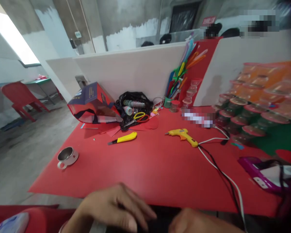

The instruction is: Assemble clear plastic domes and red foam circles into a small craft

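Both hands are low at the near edge of the red table (147, 161). The left hand (111, 208) is loose, with the fingers spread and a little bent, and it grips nothing; its fingertips lie over a dark thing (163, 216). This dark thing sits just below the table edge, between the two hands, and it is too blurred to say what it is. Of the right hand (201, 223) only the back shows, at the bottom border, so I cannot tell how its fingers stand. It is just beside the dark thing and near the cables (223, 174), one white and one black, which run over the table from the yellow glue gun (183, 136) to the near edge. Further left lie a yellow cutter (124, 138) and, well apart from it, a metal cup (66, 156). At the back, against the white divider (135, 68), there is a black bag (133, 100) with scissors (138, 117) before it. Rows of jars (242, 119) stand at the right.
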